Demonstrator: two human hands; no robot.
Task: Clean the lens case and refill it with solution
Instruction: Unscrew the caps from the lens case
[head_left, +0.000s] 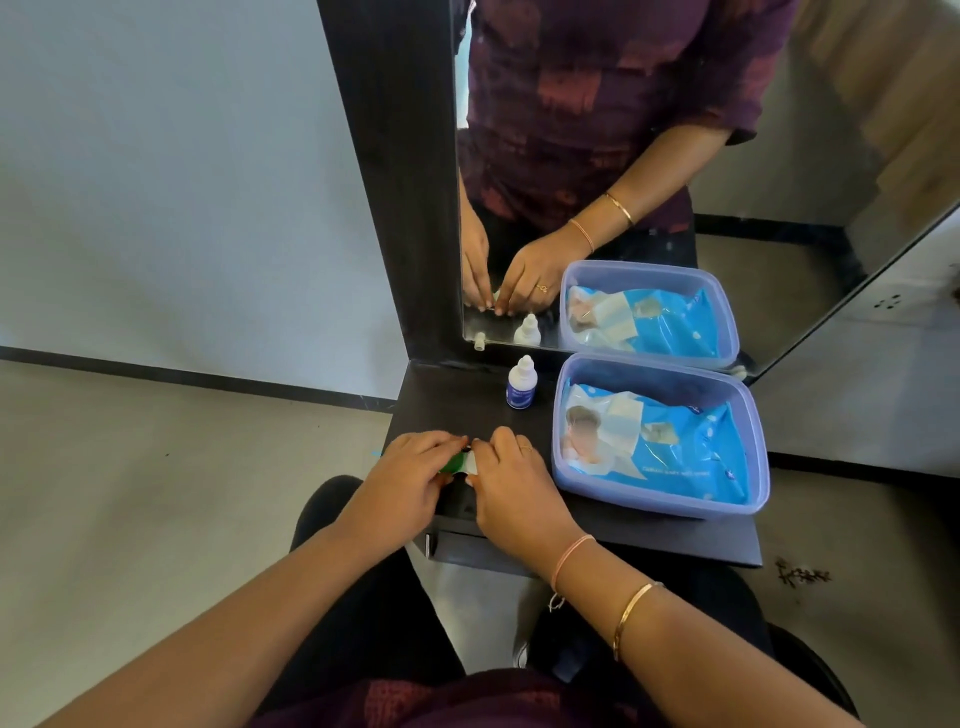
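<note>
Left hand (410, 470): fingers curled over the green end of the lens case (460, 461), gripping it. The case lies between the two hands, low over the front of the dark shelf (457, 405). Only a green part and a white part show, and whether the caps are on cannot be told.

Right hand (511, 475): fingers bent narrow, pinching the white end.

Solution bottle (521, 383): upright at 1 o'clock from the hands, capped, apart from them.

Tub (748, 415) with blue wipes pack (675, 452): at 3 o'clock of the bottle.

Judgement: early stage, probably opening the case. Wiping and refilling remain.
</note>
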